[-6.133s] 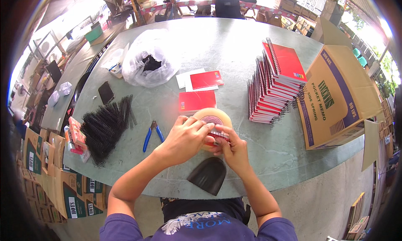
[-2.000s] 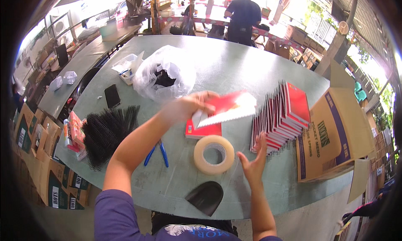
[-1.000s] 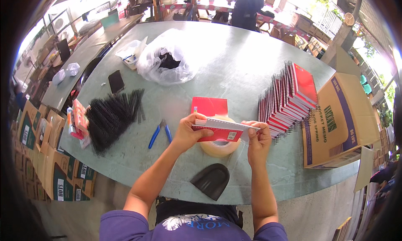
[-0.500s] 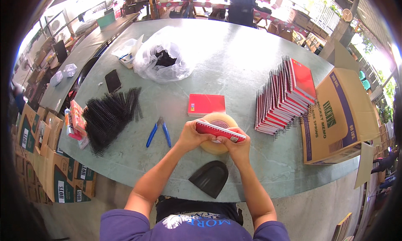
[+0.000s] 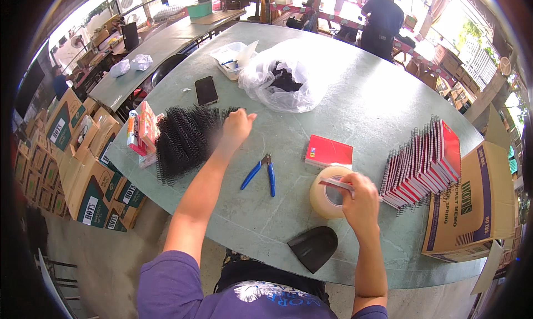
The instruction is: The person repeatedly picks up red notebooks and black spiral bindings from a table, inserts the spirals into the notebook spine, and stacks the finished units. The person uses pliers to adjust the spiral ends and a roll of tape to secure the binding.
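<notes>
My left hand is at the right end of a pile of black spiral coils. Its thumb points right; the other fingers are blurred and partly hidden, so a grip on a coil cannot be made out. My right hand is closed on a small notebook, seen almost edge-on and tilted. That notebook is above a roll of clear tape lying flat. Just behind the roll lies a red-covered notebook block. Blue-handled cutters rest between my two arms.
Spiral-bound red notebooks stand stacked at the right, beside an open cardboard box. A black half-oval piece lies near the front edge. Farther back are a plastic bag, a white tray and a phone.
My left hand has let go of the notebook and moved left to the coils. My right hand keeps the notebook, now tilted edge-on. The view has swung left.
</notes>
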Motion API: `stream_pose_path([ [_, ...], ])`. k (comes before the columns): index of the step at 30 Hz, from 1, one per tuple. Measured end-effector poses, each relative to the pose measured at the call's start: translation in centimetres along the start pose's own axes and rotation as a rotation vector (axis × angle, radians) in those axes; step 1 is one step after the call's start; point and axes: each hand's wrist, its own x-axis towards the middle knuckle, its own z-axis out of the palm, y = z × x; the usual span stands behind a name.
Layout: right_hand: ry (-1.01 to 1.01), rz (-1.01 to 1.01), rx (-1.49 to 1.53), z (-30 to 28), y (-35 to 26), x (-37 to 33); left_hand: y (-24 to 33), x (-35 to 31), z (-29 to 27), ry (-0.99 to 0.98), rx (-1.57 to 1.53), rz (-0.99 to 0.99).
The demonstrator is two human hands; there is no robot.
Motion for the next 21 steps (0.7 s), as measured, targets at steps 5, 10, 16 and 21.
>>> stream_pose_path([
  [5,-0.170,0.208,0.118,-1.2,-0.4,0.8,-1.1,-0.8,1.8,-0.067,0.052,-0.029],
  [10,-0.238,0.096,-0.053,1.3,1.4,0.5,0.4,0.3,1.2,-0.177,0.140,-0.121],
  [16,-0.251,0.038,-0.027,1.9,1.3,0.8,0.9,-0.3,2.1,-0.222,0.295,-0.065],
  [21,-0.058,-0.128,0.067,2.2,1.8,0.7,3.0,-1.2,-1.0,-0.111,0.086,-0.085],
])
